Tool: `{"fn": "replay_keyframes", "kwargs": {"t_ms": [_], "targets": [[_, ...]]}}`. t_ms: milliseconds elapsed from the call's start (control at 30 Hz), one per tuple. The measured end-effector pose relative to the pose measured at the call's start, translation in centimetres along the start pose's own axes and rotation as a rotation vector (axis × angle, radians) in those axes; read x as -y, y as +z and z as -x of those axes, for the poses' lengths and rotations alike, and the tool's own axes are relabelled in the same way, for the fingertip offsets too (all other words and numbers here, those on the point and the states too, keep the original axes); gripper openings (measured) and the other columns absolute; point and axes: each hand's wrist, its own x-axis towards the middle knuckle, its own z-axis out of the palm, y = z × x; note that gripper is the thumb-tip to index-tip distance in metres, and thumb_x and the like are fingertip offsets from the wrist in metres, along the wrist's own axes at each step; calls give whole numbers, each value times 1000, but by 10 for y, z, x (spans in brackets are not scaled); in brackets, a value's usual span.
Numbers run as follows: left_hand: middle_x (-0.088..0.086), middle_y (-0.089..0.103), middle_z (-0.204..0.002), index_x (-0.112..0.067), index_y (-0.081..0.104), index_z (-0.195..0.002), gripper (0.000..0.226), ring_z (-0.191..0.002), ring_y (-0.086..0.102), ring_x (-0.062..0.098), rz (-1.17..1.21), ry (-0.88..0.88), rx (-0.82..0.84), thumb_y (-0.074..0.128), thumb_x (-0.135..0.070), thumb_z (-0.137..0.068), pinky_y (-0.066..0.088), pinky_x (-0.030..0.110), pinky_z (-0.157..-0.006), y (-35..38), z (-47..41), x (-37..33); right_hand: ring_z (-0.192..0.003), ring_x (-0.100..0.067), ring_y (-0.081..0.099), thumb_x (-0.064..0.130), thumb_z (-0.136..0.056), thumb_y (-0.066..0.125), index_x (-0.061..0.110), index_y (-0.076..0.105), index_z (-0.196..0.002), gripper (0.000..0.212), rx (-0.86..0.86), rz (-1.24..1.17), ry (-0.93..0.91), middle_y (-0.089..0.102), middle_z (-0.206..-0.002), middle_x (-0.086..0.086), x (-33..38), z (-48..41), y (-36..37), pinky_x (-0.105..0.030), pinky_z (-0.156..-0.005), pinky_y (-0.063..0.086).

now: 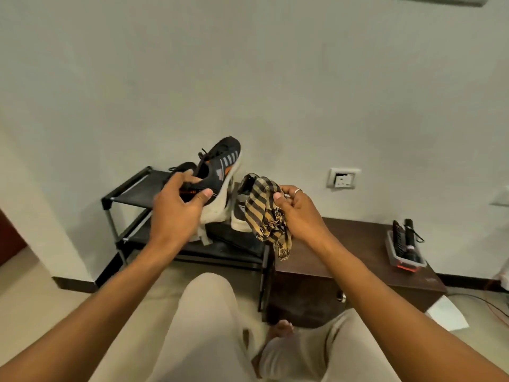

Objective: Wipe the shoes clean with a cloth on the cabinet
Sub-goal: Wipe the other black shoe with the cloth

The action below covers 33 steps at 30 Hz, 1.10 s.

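Note:
My left hand (179, 208) grips a dark sneaker (223, 164) with grey stripes, an orange patch and a white sole, holding it up by the heel with the toe pointing up. My right hand (297, 210) holds a bunched tan-and-black checked cloth (264, 213) just right of that sneaker, apart from it. A second shoe (241, 216) with a white sole stands behind the cloth, mostly hidden. A brown wooden cabinet (358, 252) lies below my right hand.
A black metal shoe rack (137, 188) stands against the wall, left of the cabinet. A tray with a black torch (407, 246) sits on the cabinet's right end. A wall socket (343, 178) is above. My knees (209, 312) and a bare foot fill the foreground.

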Motion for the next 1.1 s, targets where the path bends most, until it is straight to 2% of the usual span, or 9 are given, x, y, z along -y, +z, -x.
{"fn": "replay_keyframes", "kwargs": {"t_ms": [67, 167, 200, 333, 533, 767, 967, 1033, 1100], "targets": [[-23, 61, -113, -23, 64, -109, 23, -108, 60, 4, -43, -2, -44, 76, -18, -90, 44, 6, -86, -25, -20, 15, -102, -9, 72, 35, -107, 50, 26, 63, -123, 22, 23, 9, -10, 77, -106, 5, 3, -10, 17, -44, -101, 54], [-15, 62, -124, -20, 66, -107, 22, -116, 62, 12, -104, -11, -96, 77, -17, -89, 50, 27, -99, -58, -51, 48, -103, -10, 72, 41, -106, 49, 33, 64, -118, 21, 67, -5, 1, 77, -106, 7, -2, -27, 40, -47, -101, 54], [-14, 61, -127, -19, 66, -107, 22, -116, 62, 12, -133, -16, -100, 77, -16, -89, 50, 26, -98, -67, -60, 59, -104, -10, 72, 42, -106, 48, 35, 64, -119, 22, 73, -16, 9, 76, -107, 8, -6, -31, 47, -48, -101, 54], [-12, 60, -120, -13, 65, -110, 22, -104, 59, 8, -267, -48, -91, 75, -10, -90, 38, 0, -77, -92, -96, 108, -103, -8, 72, 37, -106, 51, 33, 67, -116, 19, 89, -100, 62, 77, -106, 8, -22, -51, 74, -45, -103, 53], [2, 67, -121, -17, 63, -105, 18, -102, 60, 18, -396, -107, -74, 73, -12, -91, 45, 30, -88, -95, -154, 193, -104, -17, 74, 22, -107, 52, 22, 70, -112, 20, 143, -310, 163, 79, -105, -1, -48, -69, 97, -38, -95, 57], [8, 64, -119, -18, 62, -107, 20, -108, 61, 28, -457, -149, -51, 73, -16, -90, 49, 39, -92, -65, -189, 259, -113, -26, 70, 30, -108, 47, 21, 71, -113, 26, 240, -309, 284, 76, -114, -8, -96, -93, 114, -52, -107, 50], [7, 57, -133, -19, 60, -116, 27, -122, 55, 26, -452, -151, -13, 71, -13, -92, 40, 32, -100, -52, -194, 273, -115, -27, 69, 20, -108, 50, 12, 66, -122, 23, 304, -341, 366, 76, -116, -10, -115, -89, 116, -54, -111, 46], [8, 53, -138, -18, 56, -126, 37, -129, 51, 26, -462, -156, 9, 70, -11, -92, 36, 30, -103, -53, -192, 272, -104, -28, 74, 17, -105, 55, 9, 63, -127, 25, 318, -395, 412, 77, -111, -12, -119, -85, 117, -56, -99, 54], [8, 46, -147, -19, 50, -135, 47, -136, 46, 26, -451, -152, 10, 69, -11, -93, 37, 36, -111, -59, -182, 265, -78, -21, 76, 12, -101, 61, 7, 62, -129, 28, 354, -426, 459, 77, -101, -13, -120, -77, 115, -39, -62, 63]]}}
